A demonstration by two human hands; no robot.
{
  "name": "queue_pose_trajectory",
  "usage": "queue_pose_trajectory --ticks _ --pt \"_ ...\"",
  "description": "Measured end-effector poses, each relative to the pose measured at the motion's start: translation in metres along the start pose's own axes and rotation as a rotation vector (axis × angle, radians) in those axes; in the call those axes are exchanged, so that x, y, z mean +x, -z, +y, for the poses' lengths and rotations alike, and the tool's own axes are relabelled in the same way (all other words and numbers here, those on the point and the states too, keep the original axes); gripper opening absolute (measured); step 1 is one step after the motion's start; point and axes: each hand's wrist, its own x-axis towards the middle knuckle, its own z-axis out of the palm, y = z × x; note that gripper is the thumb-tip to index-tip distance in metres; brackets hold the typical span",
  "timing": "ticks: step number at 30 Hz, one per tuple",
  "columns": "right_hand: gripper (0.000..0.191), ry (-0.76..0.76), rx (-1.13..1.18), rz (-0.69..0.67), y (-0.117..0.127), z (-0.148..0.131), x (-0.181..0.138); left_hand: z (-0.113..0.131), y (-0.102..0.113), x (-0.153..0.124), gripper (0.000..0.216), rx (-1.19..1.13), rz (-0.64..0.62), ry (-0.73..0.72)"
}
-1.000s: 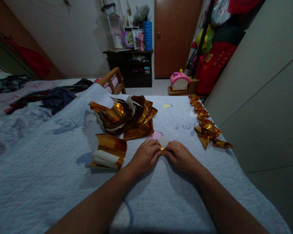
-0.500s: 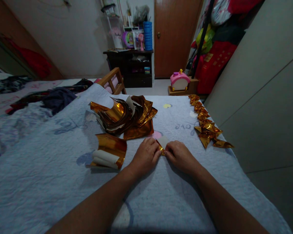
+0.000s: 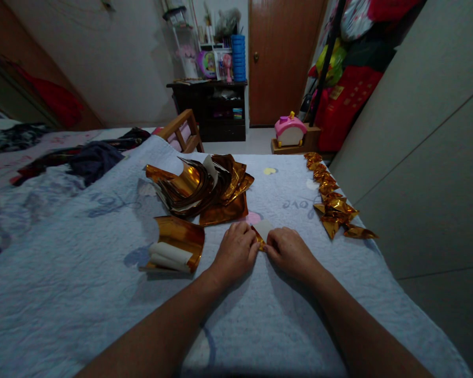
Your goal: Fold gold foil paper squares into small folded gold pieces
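Head view: L hand (image 3: 238, 249) & R hand (image 3: 290, 251) both had fingers narrow, pinching a small gold-and-white paper (image 3: 263, 229) btwn them on the blue cloth (image 3: 240, 325). Curved gold sheets (image 3: 181, 233) lay near L hand, w/ the gold stack (image 3: 197, 191) just beyond; folded gold pcs (image 3: 337, 208) sat well apart, along the cloth's R edge.

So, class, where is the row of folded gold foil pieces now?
In the head view, the row of folded gold foil pieces lies along the right edge of the light-blue cover, to the right of the right hand.
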Motion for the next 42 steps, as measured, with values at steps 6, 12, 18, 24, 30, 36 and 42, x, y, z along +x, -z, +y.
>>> queue_pose_trajectory --ticks 6,12,18,24,30,36,42 --pt "0.018 -0.029 -0.013 -0.021 0.0026 -0.0021 -0.0005 0.0024 0.0001 0.0002 0.015 0.023 -0.024 0.04" --pt "0.02 -0.031 -0.041 -0.037 0.004 -0.0042 -0.0008 0.0021 -0.0013 -0.0002 0.013 0.048 -0.022 0.047" --pt "0.021 -0.041 -0.049 -0.041 0.0043 -0.0051 -0.0005 0.0028 -0.0009 0.0011 0.015 0.049 -0.023 0.054" --pt "0.02 -0.038 -0.062 -0.045 0.0047 -0.0051 0.0001 0.0036 -0.0011 0.0007 0.015 0.061 -0.019 0.056" --pt "0.017 -0.02 -0.059 -0.024 0.0018 -0.0026 -0.0013 0.0041 -0.0014 0.0003 0.01 0.063 -0.017 0.08" --pt "0.012 -0.009 -0.068 -0.017 0.0009 -0.0036 -0.003 0.0053 -0.0022 0.0006 0.009 0.077 -0.02 0.113" --pt "0.012 0.022 -0.116 -0.023 0.0003 -0.0048 -0.0041 0.0082 -0.0009 0.0001 0.009 0.086 -0.031 0.122"
